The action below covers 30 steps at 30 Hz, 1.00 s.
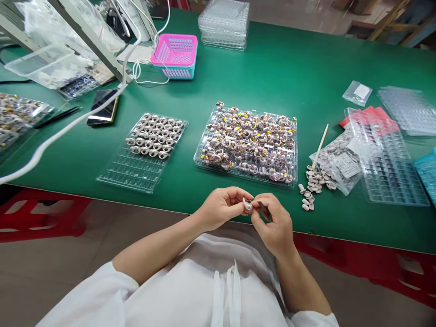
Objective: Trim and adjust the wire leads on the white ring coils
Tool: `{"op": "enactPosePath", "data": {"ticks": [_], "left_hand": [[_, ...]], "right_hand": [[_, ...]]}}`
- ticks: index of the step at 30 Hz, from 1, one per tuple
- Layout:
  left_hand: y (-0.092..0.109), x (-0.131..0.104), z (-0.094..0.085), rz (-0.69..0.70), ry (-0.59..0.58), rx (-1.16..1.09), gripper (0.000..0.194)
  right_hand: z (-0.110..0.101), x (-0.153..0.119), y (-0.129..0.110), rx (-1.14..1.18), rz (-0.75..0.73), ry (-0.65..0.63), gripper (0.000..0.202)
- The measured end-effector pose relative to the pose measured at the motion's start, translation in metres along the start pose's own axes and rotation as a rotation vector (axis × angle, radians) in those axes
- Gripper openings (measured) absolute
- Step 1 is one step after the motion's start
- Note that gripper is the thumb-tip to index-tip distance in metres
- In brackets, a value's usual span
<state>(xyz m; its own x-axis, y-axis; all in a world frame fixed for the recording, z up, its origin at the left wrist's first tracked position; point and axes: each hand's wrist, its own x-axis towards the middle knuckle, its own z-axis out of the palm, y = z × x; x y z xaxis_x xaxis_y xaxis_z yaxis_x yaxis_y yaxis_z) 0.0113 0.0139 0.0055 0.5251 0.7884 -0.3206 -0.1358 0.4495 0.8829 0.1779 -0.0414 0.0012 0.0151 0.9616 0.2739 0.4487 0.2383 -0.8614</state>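
Note:
My left hand (220,208) pinches a small whitish curved part (247,205) between thumb and fingers, just over the table's front edge. Close against it, my right hand (276,225) is closed on dark tweezers (264,210), whose tip points toward the part. Beyond my hands lies a clear tray (245,176) crowded with similar parts that carry yellow bits and fine wires. To the left, another clear tray (132,171) bears rows of beige parts in its far half. Loose beige shells (316,182) lie to the right of my hands.
A plastic bag of shells (335,156), a wooden stick (320,144) and a slotted clear tray (391,175) are at the right. Farther back are a pink basket (179,50) and stacked trays (224,25). A white cable (64,131) crosses the left, near a phone (104,107).

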Motion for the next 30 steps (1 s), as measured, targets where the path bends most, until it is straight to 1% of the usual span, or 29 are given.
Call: {"op": "enactPosePath", "data": {"ticks": [2,3,5,7,9,11,14,16,18,21,25,27,30], "left_hand": [[0.003,0.001,-0.001,-0.017,-0.005,-0.007,0.026],[0.004,0.001,-0.001,-0.025,-0.002,-0.010,0.027],[0.007,0.001,-0.002,-0.032,0.007,-0.009,0.028],[0.008,0.001,-0.003,-0.035,0.017,0.004,0.028],[0.008,0.001,-0.003,-0.041,0.025,0.018,0.027],[0.006,0.002,-0.002,-0.041,0.030,0.018,0.027],[0.004,0.003,-0.001,-0.041,0.019,-0.025,0.029],[0.004,0.005,-0.001,-0.066,-0.004,-0.063,0.032],[0.005,0.006,-0.002,-0.110,-0.038,-0.087,0.035],[0.008,0.007,-0.005,-0.172,-0.082,-0.084,0.035],[0.011,0.008,-0.006,-0.246,-0.086,-0.080,0.036],[0.012,0.009,-0.006,-0.254,-0.063,-0.090,0.035],[0.012,0.010,-0.004,-0.217,-0.028,-0.083,0.031]], "right_hand": [[-0.004,0.002,-0.001,-0.017,-0.034,-0.018,0.011],[-0.005,0.003,-0.002,0.005,-0.024,-0.032,0.010],[-0.007,0.004,-0.001,0.097,0.061,-0.063,0.007],[-0.007,0.004,0.000,0.226,0.186,-0.081,0.002],[-0.006,0.003,0.002,0.337,0.283,-0.077,0.005],[-0.002,0.002,0.004,0.407,0.327,-0.054,0.008],[0.005,-0.002,0.005,0.436,0.316,0.025,0.007],[0.009,-0.005,0.005,0.406,0.260,0.072,0.004],[0.010,-0.007,0.006,0.341,0.187,0.082,0.007],[0.006,-0.007,0.007,0.258,0.130,0.034,0.011],[-0.003,-0.001,0.005,0.236,0.179,-0.078,0.010],[-0.005,0.001,0.004,0.226,0.212,-0.108,0.011],[-0.002,0.001,0.003,0.221,0.257,-0.095,0.012]]}}
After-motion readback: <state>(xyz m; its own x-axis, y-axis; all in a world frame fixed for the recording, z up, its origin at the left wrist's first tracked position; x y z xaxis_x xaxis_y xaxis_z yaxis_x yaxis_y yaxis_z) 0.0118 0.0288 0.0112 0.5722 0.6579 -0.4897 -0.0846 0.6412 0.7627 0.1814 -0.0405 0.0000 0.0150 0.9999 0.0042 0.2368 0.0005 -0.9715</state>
